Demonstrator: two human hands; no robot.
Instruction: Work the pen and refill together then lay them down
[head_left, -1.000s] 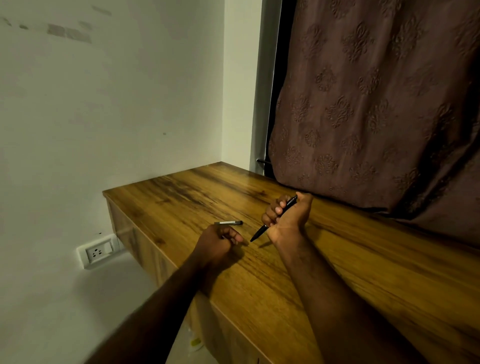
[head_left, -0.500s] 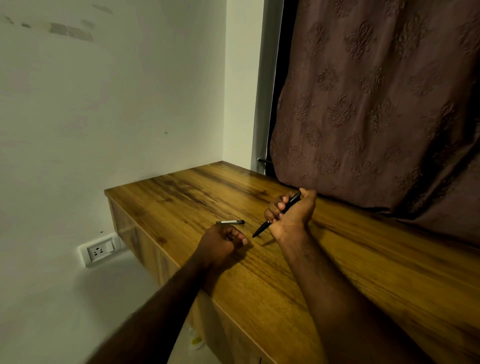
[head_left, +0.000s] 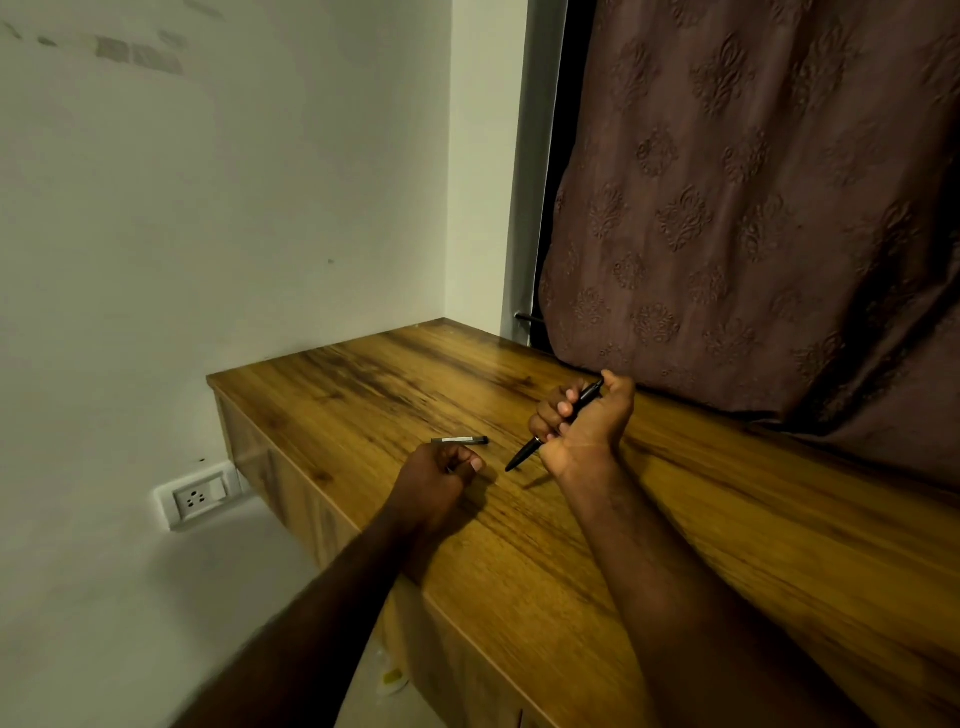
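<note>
I am gripping a black pen (head_left: 555, 426) in my right hand (head_left: 584, 423), palm turned up toward me, my fingers curled round the barrel. The pen is slanting down to the left, its tip pointing at the wooden desk (head_left: 727, 519) and hanging just above the top, while its upper end is showing beside my thumb. My right wrist is resting on the desk.

My left hand (head_left: 434, 480) is lying on the desk top just left of the pen tip, its fingers curled in with the thumb against them. Something small may be pinched there, but I cannot tell whether it is holding anything. Just beyond its knuckles a short dark piece with a light band, probably the pen cap (head_left: 460, 440), is lying flat on the wood, apart from both hands.

Behind the desk a brown patterned curtain (head_left: 753, 208) is hanging down to the back edge. On the white wall (head_left: 208, 234) at the left, below desk height, a wall socket (head_left: 200, 496) is sitting.
</note>
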